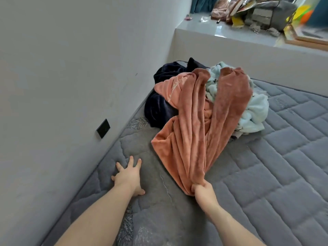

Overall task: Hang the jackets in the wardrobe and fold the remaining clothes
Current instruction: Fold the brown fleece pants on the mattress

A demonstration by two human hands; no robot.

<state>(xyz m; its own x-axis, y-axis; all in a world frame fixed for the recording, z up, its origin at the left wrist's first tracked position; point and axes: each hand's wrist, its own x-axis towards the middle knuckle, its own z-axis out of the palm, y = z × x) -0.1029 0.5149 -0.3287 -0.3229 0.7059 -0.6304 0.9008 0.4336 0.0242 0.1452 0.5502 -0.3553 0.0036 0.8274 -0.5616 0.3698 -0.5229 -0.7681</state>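
An orange fleece garment (pixel 193 125) lies stretched across the grey quilted mattress (pixel 276 174), its near end bunched in my right hand (pixel 202 189), which grips it. Its far end drapes over a pile made of a dark navy garment (pixel 159 107) and a pale mint fluffy garment (pixel 255 110). My left hand (pixel 128 174) rests flat on the mattress, fingers spread, to the left of the orange garment and apart from it.
A grey wall (pixel 62 86) with a black socket plate (pixel 103 128) runs along the mattress's left edge. Behind the pile rises a low ledge (pixel 230 47) carrying bags, a grey box and other clutter (pixel 262 13).
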